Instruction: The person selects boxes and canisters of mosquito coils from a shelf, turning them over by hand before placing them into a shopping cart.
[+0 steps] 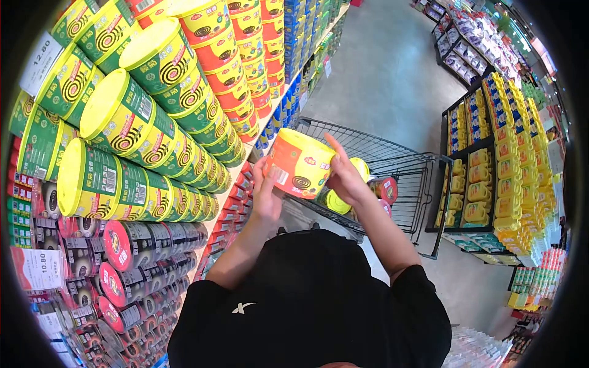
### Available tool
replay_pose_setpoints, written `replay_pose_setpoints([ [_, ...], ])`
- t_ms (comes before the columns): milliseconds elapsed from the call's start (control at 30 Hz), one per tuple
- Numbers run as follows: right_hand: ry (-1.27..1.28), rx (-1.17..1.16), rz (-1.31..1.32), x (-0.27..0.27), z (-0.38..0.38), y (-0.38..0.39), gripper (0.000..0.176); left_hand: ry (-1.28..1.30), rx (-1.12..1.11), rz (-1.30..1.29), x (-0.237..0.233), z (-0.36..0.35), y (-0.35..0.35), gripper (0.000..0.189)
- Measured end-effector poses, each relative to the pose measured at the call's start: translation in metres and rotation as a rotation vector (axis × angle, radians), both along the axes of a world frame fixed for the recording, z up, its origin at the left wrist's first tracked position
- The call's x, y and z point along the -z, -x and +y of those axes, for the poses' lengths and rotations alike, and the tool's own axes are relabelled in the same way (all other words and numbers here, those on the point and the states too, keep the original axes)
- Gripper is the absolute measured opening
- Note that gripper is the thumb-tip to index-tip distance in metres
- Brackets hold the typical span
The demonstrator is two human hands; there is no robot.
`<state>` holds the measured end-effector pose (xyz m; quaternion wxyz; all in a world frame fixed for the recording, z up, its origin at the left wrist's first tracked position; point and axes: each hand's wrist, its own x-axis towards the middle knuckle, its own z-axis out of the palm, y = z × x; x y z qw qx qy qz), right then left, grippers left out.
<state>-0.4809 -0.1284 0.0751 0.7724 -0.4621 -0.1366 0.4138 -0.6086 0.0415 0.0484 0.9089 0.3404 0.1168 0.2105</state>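
An orange and yellow tub of mosquito coils (300, 161) with a yellow lid is held up in front of me, a black spiral printed on its side. My left hand (267, 187) grips its left side, and my right hand (348, 175) wraps round its right side. Just beyond and below it stands a wire shopping cart (405, 178). Inside the cart lie a yellow-lidded tub (337, 202), partly hidden by my right hand and arm, and red-lidded round containers (386, 189).
Stacked green and yellow coil tubs (126, 122) fill the shelf on my left, with orange tubs (227, 67) farther along. Below them lie red-ended clear packs (119, 251). A rack of yellow bottles (503, 165) stands right of the cart. Grey aisle floor (380, 73) runs ahead.
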Motion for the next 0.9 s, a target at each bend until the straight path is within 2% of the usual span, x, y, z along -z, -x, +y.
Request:
replay_pose_setpoints([
  [33, -0.002, 0.010, 0.012, -0.007, -0.002, -0.003, 0.098, -0.045, 0.042, 0.006, 0.004, 0.006, 0.001, 0.054],
  [167, -0.218, -0.109, -0.004, 0.008, -0.009, -0.037, 0.092, -0.330, 0.201, 0.119, 0.008, 0.019, -0.001, 0.072],
  [267, -0.291, -0.221, -0.005, 0.012, -0.013, -0.049, 0.089, -0.378, 0.277, 0.087, -0.019, 0.015, -0.001, 0.089],
  [367, -0.300, -0.208, 0.026, 0.016, -0.013, -0.050, 0.083, -0.446, 0.331, 0.092, -0.024, 0.019, -0.004, 0.095],
  [467, -0.191, -0.113, 0.066, 0.014, -0.007, -0.042, 0.072, -0.411, 0.348, 0.063, -0.030, 0.012, -0.005, 0.089],
  [600, 0.049, -0.032, 0.042, 0.023, -0.004, -0.038, 0.063, -0.342, 0.333, 0.114, -0.007, 0.005, -0.004, 0.084],
  [733, 0.062, -0.148, 0.074, 0.022, -0.016, -0.032, 0.066, -0.371, 0.337, 0.086, -0.004, -0.004, 0.007, 0.081],
  [900, 0.059, -0.089, 0.232, 0.028, -0.023, -0.023, 0.065, -0.353, 0.376, 0.080, -0.003, -0.007, 0.016, 0.085],
])
